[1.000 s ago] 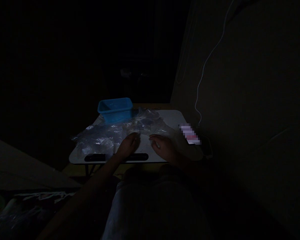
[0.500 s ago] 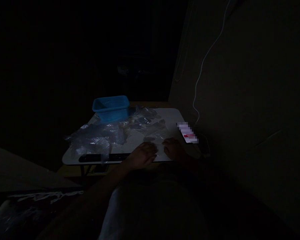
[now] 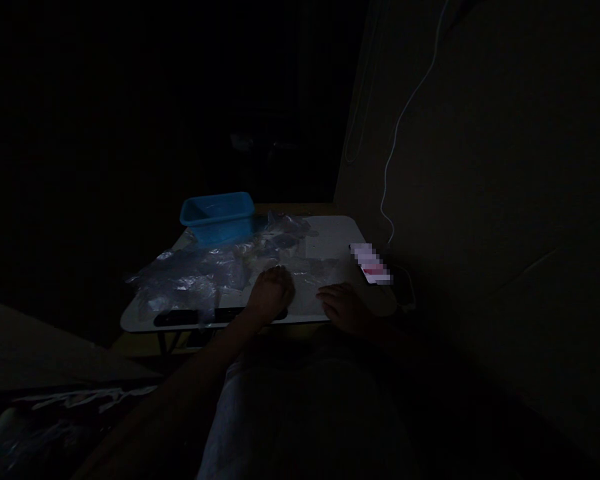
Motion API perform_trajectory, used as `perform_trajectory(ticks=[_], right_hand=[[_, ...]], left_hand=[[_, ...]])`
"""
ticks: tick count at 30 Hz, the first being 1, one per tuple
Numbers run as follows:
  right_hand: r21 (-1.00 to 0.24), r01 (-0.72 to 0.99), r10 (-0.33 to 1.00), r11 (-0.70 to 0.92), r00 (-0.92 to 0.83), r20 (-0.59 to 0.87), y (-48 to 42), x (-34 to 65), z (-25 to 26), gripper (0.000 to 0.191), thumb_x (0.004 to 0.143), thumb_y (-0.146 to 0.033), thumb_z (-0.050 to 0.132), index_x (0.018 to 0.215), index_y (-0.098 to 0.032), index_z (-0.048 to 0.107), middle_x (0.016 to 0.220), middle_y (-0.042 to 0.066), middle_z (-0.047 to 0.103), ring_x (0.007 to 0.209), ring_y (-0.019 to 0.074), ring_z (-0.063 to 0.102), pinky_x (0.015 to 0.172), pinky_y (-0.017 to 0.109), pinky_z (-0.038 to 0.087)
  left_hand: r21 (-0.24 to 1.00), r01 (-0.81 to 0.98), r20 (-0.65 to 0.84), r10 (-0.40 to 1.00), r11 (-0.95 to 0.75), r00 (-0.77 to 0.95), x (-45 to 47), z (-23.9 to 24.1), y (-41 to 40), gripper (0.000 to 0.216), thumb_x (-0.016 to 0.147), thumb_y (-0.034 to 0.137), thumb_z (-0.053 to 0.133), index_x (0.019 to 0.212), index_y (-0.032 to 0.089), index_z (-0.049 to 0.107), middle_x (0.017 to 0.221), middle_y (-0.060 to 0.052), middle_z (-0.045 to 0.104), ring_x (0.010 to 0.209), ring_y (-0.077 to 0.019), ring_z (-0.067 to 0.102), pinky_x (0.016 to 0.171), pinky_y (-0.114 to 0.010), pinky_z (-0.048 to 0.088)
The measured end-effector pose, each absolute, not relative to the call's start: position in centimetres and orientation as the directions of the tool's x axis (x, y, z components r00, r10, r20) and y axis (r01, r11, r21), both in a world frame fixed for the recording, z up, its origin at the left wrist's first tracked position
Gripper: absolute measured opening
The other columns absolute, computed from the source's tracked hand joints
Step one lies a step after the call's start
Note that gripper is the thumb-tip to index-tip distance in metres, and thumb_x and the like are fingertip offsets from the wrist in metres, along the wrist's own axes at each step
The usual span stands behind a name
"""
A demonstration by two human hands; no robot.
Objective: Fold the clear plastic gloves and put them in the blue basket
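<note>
The room is very dark. A small white table [image 3: 330, 233] stands in front of me, strewn with clear plastic bags [image 3: 195, 277]. My left hand [image 3: 271, 292] rests on the table near its front edge, fingers curled down onto thin clear plastic [image 3: 307, 270]; whether it grips the plastic I cannot make out. My right hand [image 3: 347, 305] lies at the front right edge, fingers loosely bent, touching the same plastic sheet or the tabletop.
A blue plastic tub [image 3: 217, 215] stands at the table's far left. A lit phone [image 3: 371, 263] lies at the right edge with a white cable [image 3: 399, 120] running up the wall. More plastic lies on the floor at bottom left [image 3: 10, 433].
My left hand went right toward the front edge, then came back left and further onto the table. My right hand slid toward the front right edge. The view has shifted slightly.
</note>
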State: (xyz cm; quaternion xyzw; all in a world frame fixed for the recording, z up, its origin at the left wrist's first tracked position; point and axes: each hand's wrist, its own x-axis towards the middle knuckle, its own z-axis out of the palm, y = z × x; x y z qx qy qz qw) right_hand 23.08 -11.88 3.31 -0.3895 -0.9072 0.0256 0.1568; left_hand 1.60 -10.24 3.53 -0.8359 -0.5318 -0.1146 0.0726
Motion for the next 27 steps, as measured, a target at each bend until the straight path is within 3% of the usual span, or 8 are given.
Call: perform_trajectory(ticks=[4,7,12,18,22,27], right_hand=[[-0.136,0.839,0.839,0.527,-0.488,0.241,-10.1,24.2,4.0,0.026,0.080,-0.015,0.044,0.098,-0.014,0.062,0.102,0.009,0.063,0.095,0.0196,0.054,0.085,0.033,0.036],[-0.032,0.928,0.914,0.370,-0.358,0.191,-8.4,25.4,4.5,0.028,0.083,-0.020,0.042,0.103,-0.015,0.060,0.103,0.011,0.061,0.094,0.0231,0.053,0.080,0.035,0.036],[0.088,0.925,0.917,0.370,-0.379,0.124,-7.6,26.0,4.8,0.028,0.086,-0.022,0.038,0.104,-0.018,0.058,0.104,0.011,0.059,0.095,0.0249,0.051,0.077,0.036,0.034],[0.042,0.954,0.944,0.298,-0.301,0.138,-6.8,24.6,4.3,0.027,0.085,-0.029,0.041,0.100,-0.015,0.059,0.102,0.012,0.060,0.095,0.0250,0.053,0.075,0.036,0.034],[0.137,0.945,0.946,0.298,-0.312,0.091,-5.7,24.0,4.1,0.028,0.086,-0.023,0.037,0.089,-0.011,0.062,0.092,0.015,0.063,0.087,0.0262,0.056,0.072,0.037,0.035],[0.237,0.922,0.929,0.305,-0.343,0.137,-4.6,25.7,4.1,0.027,0.086,-0.021,0.037,0.089,-0.009,0.062,0.090,0.017,0.063,0.087,0.0280,0.056,0.075,0.041,0.036]], left_hand=[[-0.015,0.866,0.230,0.841,-0.500,0.489,2.5,2.1,-9.6,0.044,0.086,0.025,0.029,0.116,0.000,0.048,0.124,-0.022,0.049,0.122,-0.0270,0.037,0.101,-0.041,0.029],[0.053,0.918,0.262,0.893,-0.392,0.366,2.7,0.9,-9.5,0.050,0.086,0.034,0.030,0.120,0.001,0.043,0.128,-0.024,0.044,0.125,-0.0306,0.032,0.100,-0.047,0.028],[0.071,0.964,0.250,0.940,-0.258,0.233,2.6,0.4,-9.9,0.064,0.083,0.048,0.032,0.127,0.001,0.036,0.134,-0.027,0.034,0.127,-0.0370,0.026,0.098,-0.053,0.023],[0.058,0.986,0.179,0.973,-0.158,0.145,2.8,1.2,-10.5,0.071,0.081,0.055,0.034,0.133,0.006,0.030,0.137,-0.027,0.028,0.127,-0.0420,0.021,0.097,-0.056,0.020],[0.064,0.987,0.166,0.977,-0.145,0.133,2.9,1.5,-10.7,0.071,0.081,0.055,0.033,0.133,0.007,0.030,0.138,-0.026,0.028,0.127,-0.0431,0.020,0.097,-0.056,0.019],[0.048,0.990,0.145,0.981,-0.133,0.125,3.0,1.6,-10.7,0.072,0.081,0.055,0.033,0.134,0.007,0.029,0.138,-0.025,0.027,0.127,-0.0425,0.019,0.098,-0.055,0.018]])
